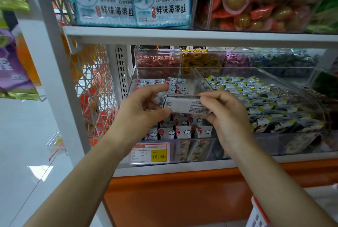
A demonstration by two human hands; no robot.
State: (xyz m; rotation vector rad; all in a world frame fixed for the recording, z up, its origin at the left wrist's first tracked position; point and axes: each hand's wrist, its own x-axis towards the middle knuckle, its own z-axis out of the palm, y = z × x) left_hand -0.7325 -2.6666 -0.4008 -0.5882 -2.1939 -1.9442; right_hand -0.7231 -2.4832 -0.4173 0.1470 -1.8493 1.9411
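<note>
Silvery packet (184, 105) is hovering above the near left bin (198, 78) while I am pinching its ends in my left grip (140, 109) and right grip (225, 117), so any slackening risks dropping it among lookalikes (182, 132).

Between the shelf board (182, 36) above and the open tops of the left bin (193, 80) and the right bin (274, 70), there is free room to reach in from the front. The left hand (140, 109), the right hand (225, 117) and the packet (184, 105) they hold fill the space over the left bin. A post (54, 89) and wire mesh (95, 80) close off the left side.
</note>
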